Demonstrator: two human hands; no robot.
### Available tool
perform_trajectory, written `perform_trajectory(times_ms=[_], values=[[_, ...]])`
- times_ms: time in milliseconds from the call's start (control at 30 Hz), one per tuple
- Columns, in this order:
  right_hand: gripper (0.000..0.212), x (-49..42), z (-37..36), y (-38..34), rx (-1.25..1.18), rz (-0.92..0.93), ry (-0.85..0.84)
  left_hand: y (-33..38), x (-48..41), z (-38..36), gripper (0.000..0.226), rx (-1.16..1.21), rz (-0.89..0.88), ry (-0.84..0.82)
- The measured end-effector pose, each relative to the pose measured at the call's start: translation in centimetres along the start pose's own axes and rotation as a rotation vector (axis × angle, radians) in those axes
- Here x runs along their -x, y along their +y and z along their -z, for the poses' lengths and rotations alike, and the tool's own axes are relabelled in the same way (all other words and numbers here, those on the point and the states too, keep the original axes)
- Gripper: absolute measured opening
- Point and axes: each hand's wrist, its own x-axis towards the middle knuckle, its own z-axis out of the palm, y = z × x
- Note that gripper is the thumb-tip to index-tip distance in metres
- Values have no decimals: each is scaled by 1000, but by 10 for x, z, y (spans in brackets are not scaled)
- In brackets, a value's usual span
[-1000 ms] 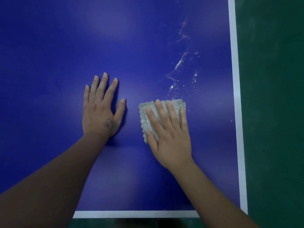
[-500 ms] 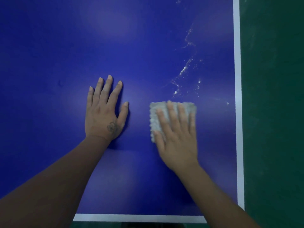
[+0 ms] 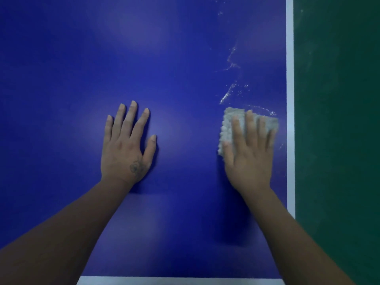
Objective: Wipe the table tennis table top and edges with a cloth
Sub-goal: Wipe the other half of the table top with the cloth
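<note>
My right hand [image 3: 249, 153] flat, fingers straight, pressing cloth [image 3: 232, 120] on blue worktop [image 3: 185, 58] near right white edge; left hand [image 3: 127, 145] flat, bracing; white streaks [image 3: 231, 79] ahead unwiped, edges pending

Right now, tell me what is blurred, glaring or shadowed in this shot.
Head view: the right hand and cloth show motion blur; the left hand is sharper; soft pale glare sits on the blue table top; shadows lie beside both forearms; wet streaks glint.
</note>
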Motion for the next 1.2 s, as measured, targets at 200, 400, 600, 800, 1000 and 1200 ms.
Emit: perform_trajectory(times_ms=[200,400,600,800,1000,1200], values=[[63,-42,-13,-74,-84,305,21,-1,-1,-1,65,9,-9,12],[63,-79,-7,2,-26,94,81,-3,-3,0,66,13,-7,-11],[63,-64,2,-6,-6,-42,43,-1,-3,0,66,9,1,-40],[63,-109,-12,-78,-83,287,68,-2,-3,0,67,13,5,-48],[62,-140,-4,-5,-7,86,113,-4,-2,-1,67,21,4,-52],[63,-143,-3,-41,11,33,86,-4,-3,-1,68,31,0,-66]])
